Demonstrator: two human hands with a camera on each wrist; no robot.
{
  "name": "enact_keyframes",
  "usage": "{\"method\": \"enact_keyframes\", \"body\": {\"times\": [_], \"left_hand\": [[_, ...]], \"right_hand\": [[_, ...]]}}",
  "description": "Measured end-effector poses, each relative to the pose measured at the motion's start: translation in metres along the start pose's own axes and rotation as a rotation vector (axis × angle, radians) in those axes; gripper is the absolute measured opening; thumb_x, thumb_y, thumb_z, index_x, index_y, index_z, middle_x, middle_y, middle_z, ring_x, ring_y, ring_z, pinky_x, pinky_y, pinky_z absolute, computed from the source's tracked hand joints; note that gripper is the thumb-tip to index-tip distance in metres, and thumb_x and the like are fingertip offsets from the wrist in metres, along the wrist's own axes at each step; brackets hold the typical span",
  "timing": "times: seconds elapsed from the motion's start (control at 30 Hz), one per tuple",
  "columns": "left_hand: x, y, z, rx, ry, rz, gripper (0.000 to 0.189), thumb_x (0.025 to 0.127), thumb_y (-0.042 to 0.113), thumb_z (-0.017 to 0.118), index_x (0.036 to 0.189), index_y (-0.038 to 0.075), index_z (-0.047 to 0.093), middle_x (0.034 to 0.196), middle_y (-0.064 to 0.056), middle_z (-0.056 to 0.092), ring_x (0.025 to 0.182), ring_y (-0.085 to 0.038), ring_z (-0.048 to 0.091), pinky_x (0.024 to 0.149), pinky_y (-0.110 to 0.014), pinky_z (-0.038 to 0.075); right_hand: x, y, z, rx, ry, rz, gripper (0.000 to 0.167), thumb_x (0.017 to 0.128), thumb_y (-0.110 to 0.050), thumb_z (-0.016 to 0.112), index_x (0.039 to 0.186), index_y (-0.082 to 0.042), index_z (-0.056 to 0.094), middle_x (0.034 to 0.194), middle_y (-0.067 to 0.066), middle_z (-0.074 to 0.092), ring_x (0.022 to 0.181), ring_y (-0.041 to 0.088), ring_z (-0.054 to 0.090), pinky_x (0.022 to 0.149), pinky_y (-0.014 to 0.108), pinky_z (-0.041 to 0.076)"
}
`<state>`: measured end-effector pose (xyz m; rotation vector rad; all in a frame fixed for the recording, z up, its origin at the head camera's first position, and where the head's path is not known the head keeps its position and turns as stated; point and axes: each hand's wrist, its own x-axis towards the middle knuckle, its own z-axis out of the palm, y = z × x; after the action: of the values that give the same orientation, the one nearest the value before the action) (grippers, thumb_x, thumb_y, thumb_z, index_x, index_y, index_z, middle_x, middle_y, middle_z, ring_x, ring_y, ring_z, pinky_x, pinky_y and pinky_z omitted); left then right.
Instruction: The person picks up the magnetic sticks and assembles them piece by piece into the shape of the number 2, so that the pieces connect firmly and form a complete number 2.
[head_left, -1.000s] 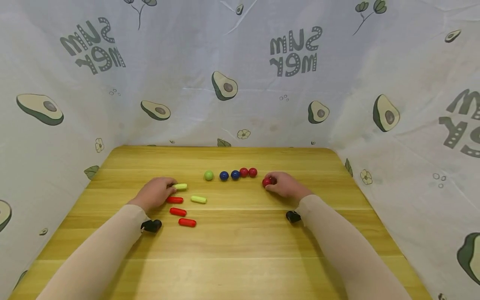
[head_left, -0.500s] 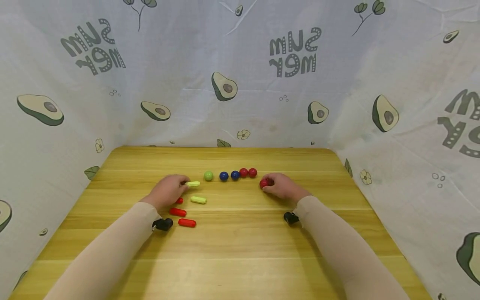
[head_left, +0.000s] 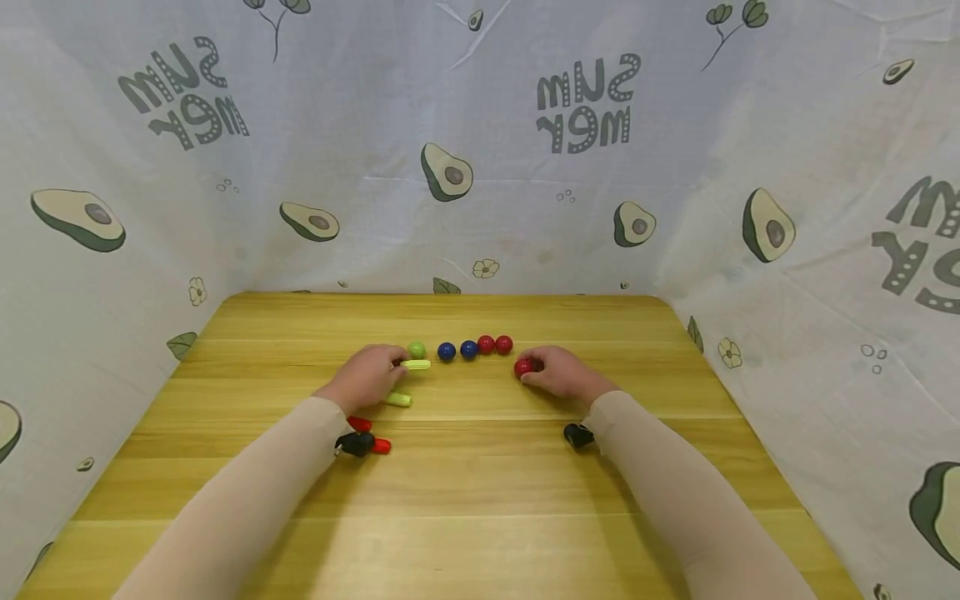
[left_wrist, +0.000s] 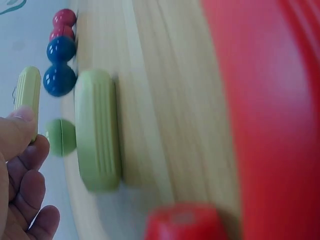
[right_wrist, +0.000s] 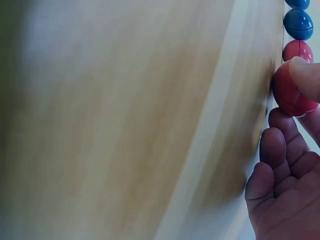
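Note:
My left hand (head_left: 367,375) pinches one end of a light yellow-green ridged stick (head_left: 417,364) between thumb and forefinger. In the left wrist view, that stick (left_wrist: 28,90) points away from the palm. A second yellow-green stick (head_left: 401,400) lies on the table below this hand, partly covered by it. On the other side, my right hand (head_left: 566,373) holds a red ball (head_left: 523,368) with thumb and fingertips. The right wrist view has the same ball (right_wrist: 290,92) under the thumb, other fingers curving below. Just beyond the hands runs a row of a green ball (head_left: 416,349), blue balls (head_left: 447,352) and red balls (head_left: 504,344).
Red sticks (head_left: 382,446) lie under the left wrist, partly hidden by the sleeve and a black wrist camera (head_left: 356,443). The wooden table (head_left: 465,517) ends at a white cloth (head_left: 360,167) printed with avocados, at the back and sides.
My left hand has moved right with the yellow-green stick, toward the ball row, and now covers more of the red sticks. The right hand has shifted slightly left with its red ball.

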<state>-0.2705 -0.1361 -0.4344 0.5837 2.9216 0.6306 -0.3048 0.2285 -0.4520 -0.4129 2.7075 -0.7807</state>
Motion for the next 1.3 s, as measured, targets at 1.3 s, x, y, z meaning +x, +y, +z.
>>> {"method": "enact_keyframes", "body": {"times": [1.3], "left_hand": [[0.043, 0.062, 0.046, 0.011, -0.004, 0.077, 0.030, 0.108, 0.027, 0.062, 0.132, 0.010, 0.071, 0.124, -0.007, 0.075, 0.113, -0.025, 0.069, 0.104, -0.043, 0.055]], "right_hand": [[-0.003, -0.011, 0.003, -0.038, -0.016, -0.036, 0.029, 0.100, -0.030, 0.075, 0.120, -0.010, 0.072, 0.102, 0.004, 0.068, 0.092, 0.019, 0.058, 0.090, 0.038, 0.051]]}}
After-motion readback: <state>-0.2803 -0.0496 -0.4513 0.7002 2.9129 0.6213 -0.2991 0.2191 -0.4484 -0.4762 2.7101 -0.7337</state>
